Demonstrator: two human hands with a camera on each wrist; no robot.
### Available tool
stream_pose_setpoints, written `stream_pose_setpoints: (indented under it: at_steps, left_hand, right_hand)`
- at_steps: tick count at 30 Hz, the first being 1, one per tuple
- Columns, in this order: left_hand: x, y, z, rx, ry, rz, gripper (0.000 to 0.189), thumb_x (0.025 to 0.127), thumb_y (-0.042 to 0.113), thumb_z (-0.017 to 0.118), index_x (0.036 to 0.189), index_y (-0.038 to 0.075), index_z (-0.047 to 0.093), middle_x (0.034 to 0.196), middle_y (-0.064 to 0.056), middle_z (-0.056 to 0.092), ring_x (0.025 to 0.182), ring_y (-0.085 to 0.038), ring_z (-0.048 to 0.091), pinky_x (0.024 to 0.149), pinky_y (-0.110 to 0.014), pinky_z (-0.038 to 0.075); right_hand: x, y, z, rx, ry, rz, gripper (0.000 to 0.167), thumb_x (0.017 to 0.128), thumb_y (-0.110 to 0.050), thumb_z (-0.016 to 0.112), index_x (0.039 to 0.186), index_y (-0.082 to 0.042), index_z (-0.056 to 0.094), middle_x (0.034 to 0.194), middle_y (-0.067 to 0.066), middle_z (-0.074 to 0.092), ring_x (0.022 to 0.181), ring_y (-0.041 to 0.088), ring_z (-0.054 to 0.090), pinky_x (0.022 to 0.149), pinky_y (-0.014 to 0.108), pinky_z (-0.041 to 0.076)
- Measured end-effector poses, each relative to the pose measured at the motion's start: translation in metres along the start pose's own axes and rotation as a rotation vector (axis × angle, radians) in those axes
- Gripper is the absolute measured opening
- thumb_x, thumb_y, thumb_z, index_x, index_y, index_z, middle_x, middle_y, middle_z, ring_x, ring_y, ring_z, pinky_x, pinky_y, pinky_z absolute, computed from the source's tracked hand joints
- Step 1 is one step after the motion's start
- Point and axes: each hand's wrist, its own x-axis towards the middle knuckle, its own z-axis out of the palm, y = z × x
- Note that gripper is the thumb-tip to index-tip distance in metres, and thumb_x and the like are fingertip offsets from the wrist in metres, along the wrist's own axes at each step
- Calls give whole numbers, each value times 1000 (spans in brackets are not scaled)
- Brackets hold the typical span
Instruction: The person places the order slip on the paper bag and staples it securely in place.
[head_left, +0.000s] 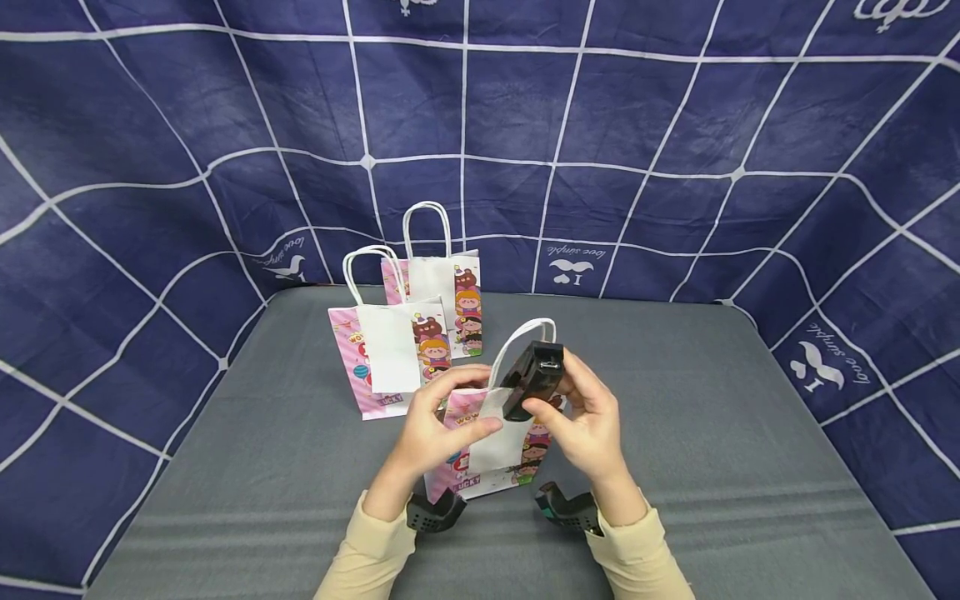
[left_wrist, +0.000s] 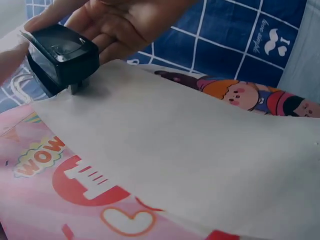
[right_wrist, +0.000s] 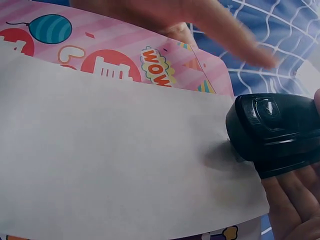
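My right hand (head_left: 592,417) grips a black stapler (head_left: 536,379) at the upper edge of a white paper sheet on the front of a pink cartoon-print paper bag (head_left: 457,483). The stapler's front end (left_wrist: 65,55) overlaps the sheet (left_wrist: 165,145) in the left wrist view. My left hand (head_left: 423,433) is at the bag's upper left, thumb out in front and some fingers partly hidden behind the bag. One straight, blurred finger (right_wrist: 235,40) of that hand points toward the stapler in the right wrist view; whether it touches the bag is unclear.
Two similar handled bags stand to the left: a nearer bag (head_left: 393,350) and a farther bag (head_left: 468,304), each with a white sheet on its front. A grey cloth surface (head_left: 720,433) lies beneath everything. Blue gridded fabric (head_left: 615,125) rises behind and at both sides.
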Motion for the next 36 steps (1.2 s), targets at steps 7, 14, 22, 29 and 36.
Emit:
stream_pose_setpoints:
  at_steps: [7,14,22,29,36]
  left_hand:
    - [-4,-19,4,62,-6,55,63,56,7,90,112,-1,65,107,-12,68,100,-20,62,90,-31,46]
    - [-8,-27,2,104,27,72,46,58,6,89,100,1,71,91,-8,71,84,-16,63,77,-28,49]
    - [-2,-9,2,100,19,64,44,55,-5,87,95,-5,69,89,-13,69,86,-18,63,80,-28,49]
    - [2,9,1,127,30,59,42,54,-8,86,92,-8,68,87,-17,69,85,-22,64,80,-28,49]
    - [-3,-12,1,135,35,76,45,53,-6,87,94,-6,68,89,-16,69,87,-23,64,80,-30,49]
  right_hand:
    - [-1,-1,5,-45,-8,-26,56,82,-19,73,125,10,53,106,5,62,71,7,58,53,24,42]
    - [-2,-1,8,-59,-28,-35,56,83,-19,72,126,10,52,108,7,63,77,6,61,50,26,41]
    - [-1,1,10,-72,1,-75,61,79,-17,76,125,13,51,110,5,66,86,9,66,60,23,49]
    - [3,0,16,-252,155,-283,58,71,-20,83,110,16,58,108,16,65,99,17,63,84,27,49]
    - [5,8,9,-302,195,-312,82,63,-36,87,111,15,45,108,22,51,108,27,49,94,36,37]
